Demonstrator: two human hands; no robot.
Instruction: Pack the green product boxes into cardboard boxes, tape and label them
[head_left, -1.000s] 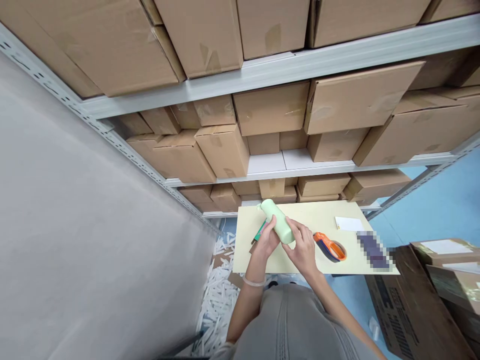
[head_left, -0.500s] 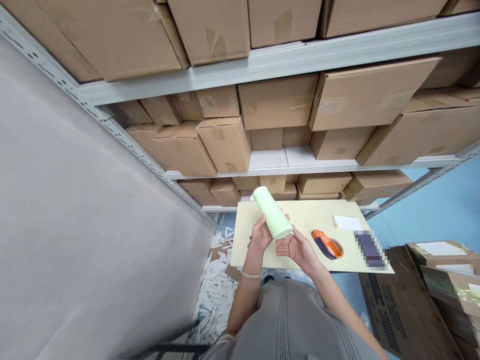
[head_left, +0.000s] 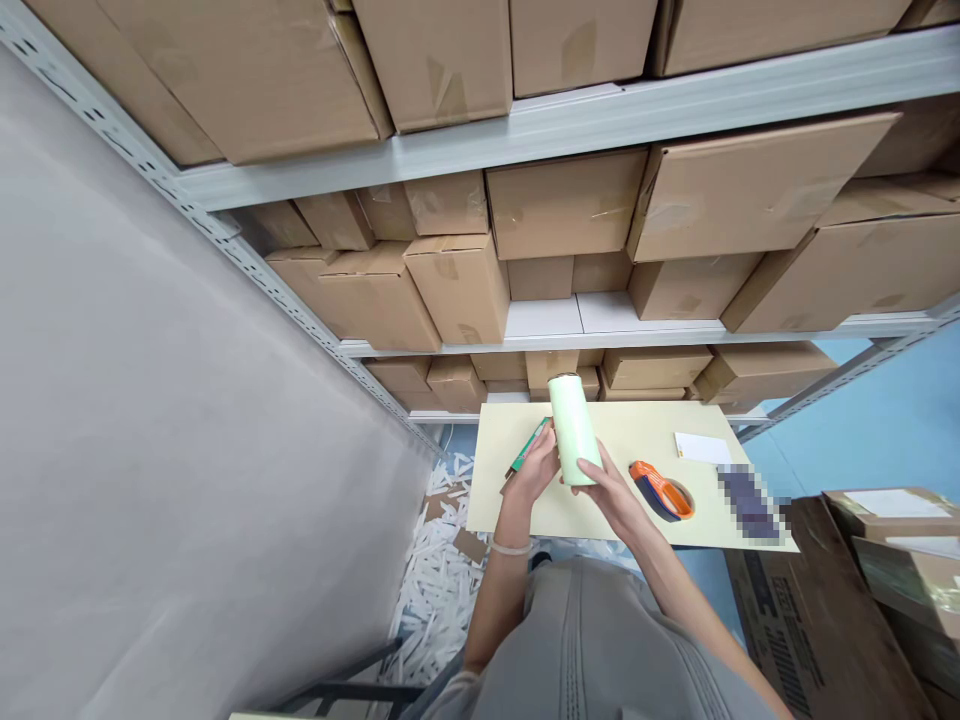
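A pale green tumbler [head_left: 574, 428] is held above the cream tabletop [head_left: 637, 520], nearly upright with its top leaning slightly left. My left hand [head_left: 537, 462] is closed around its left side. My right hand [head_left: 604, 484] grips it near the base, thumb across the front. Under my left hand, partly hidden, lies a flat green-and-dark item [head_left: 527, 447] whose kind I cannot make out. To the right of my hands an orange tape dispenser [head_left: 661, 491] rests on the table.
A white card [head_left: 701, 447] and a blurred-out dark object [head_left: 750, 503] lie on the table's right. Shelves of cardboard boxes [head_left: 457, 290] stand ahead, a grey wall [head_left: 187, 480] on the left. Paper shreds [head_left: 442, 580] cover the floor; more boxes [head_left: 780, 600] are stacked at right.
The tumbler has turned more upright and shifted right. My right hand, loosely open by its base before, now grips it. The green item under my left hand has come into view.
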